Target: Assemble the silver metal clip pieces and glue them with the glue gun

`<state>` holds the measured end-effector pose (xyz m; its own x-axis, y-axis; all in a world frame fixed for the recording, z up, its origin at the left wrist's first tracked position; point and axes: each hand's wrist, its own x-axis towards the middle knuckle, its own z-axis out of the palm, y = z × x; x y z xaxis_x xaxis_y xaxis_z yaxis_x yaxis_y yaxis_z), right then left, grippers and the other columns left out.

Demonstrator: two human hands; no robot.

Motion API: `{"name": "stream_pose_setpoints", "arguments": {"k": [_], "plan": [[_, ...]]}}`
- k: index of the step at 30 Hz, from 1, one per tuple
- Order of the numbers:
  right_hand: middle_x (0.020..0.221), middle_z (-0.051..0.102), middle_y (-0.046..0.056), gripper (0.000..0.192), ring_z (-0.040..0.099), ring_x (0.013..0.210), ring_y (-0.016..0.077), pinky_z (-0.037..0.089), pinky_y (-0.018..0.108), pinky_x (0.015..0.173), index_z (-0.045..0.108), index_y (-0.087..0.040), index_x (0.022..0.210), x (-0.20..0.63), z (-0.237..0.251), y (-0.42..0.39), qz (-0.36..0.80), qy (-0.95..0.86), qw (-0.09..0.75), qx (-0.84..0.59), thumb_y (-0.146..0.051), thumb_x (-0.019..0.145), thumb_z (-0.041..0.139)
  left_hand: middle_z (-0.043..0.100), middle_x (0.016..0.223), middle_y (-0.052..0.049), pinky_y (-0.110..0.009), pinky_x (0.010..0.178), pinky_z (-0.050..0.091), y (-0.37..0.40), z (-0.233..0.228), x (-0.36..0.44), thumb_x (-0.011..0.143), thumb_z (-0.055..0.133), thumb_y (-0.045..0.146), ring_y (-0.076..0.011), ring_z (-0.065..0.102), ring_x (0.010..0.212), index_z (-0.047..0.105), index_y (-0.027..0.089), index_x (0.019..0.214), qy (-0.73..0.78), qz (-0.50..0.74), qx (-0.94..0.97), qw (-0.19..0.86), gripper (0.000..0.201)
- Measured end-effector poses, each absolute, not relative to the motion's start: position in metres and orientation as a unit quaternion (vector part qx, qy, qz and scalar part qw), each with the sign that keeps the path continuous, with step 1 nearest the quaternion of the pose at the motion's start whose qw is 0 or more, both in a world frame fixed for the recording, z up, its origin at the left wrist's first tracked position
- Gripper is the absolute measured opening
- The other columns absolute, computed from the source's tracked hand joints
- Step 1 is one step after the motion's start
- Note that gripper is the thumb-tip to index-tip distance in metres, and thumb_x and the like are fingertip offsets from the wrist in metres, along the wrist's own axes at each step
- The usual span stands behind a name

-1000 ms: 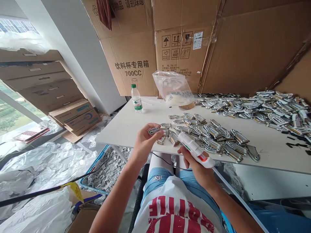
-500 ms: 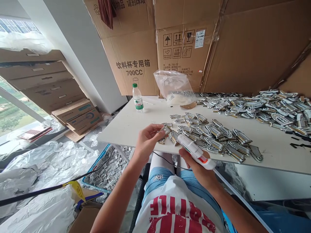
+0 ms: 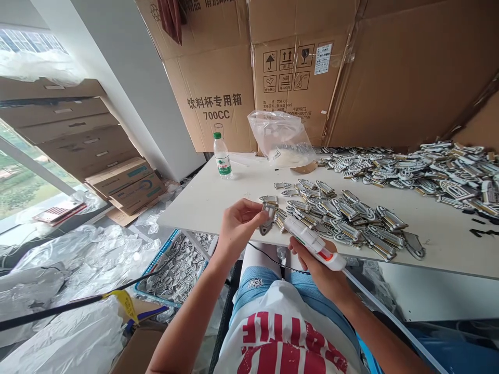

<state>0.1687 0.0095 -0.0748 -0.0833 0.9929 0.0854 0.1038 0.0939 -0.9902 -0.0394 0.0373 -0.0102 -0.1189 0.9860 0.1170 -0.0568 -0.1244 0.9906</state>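
Observation:
My left hand (image 3: 242,224) pinches one small grey-and-white frame piece (image 3: 267,217) with a rounded end, over the table's front edge. The rounded end points down. My right hand (image 3: 312,254) is wrapped round a white glue gun (image 3: 306,236) with a red-orange part near its grip. Its nose points up and left, close to the held piece but apart from it. Beyond both hands, a loose spread of similar frame pieces (image 3: 346,210) lies on the white table (image 3: 195,200), some with brown-gold edges.
A water bottle (image 3: 222,158) and a clear plastic bag (image 3: 280,137) stand towards the back. A larger heap of frame pieces (image 3: 413,169) covers the back right. Tall cardboard boxes (image 3: 304,114) rise behind. A blue-rimmed crate (image 3: 156,257) of small parts sits on the floor, left.
My left hand has turned the frame piece so that its rounded end now hangs downward. The glue gun in my right hand has hardly moved.

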Motion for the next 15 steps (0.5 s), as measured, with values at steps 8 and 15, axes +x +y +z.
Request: {"name": "stream_pose_setpoints", "arguments": {"k": [8,15], "plan": [[0.053,0.047,-0.003,0.056,0.042,0.052,0.0151,0.037,0.03,0.051,0.072,-0.02,0.073,0.1651,-0.0703,0.0069,0.468,-0.561,0.47,-0.496,-0.074,0.089,0.076,0.078,0.079,-0.006,-0.027,0.064,0.058,0.0322,-0.0037,-0.0359,0.073,0.096,0.033,-0.0175,0.074,0.072,0.072,0.017,0.082,0.482,0.557,0.476,0.481,0.031],[0.065,0.061,0.003,0.056,0.048,0.058,0.0157,0.038,0.028,0.05,0.071,-0.019,0.073,0.164,-0.0675,0.0047,0.493,-0.528,0.476,-0.503,-0.073,0.085,0.081,0.078,0.078,-0.006,-0.025,0.064,0.057,0.0316,-0.0043,-0.0365,0.073,0.096,0.032,-0.0158,0.072,0.071,0.072,0.016,0.083,0.471,0.554,0.477,0.493,0.03]]}}
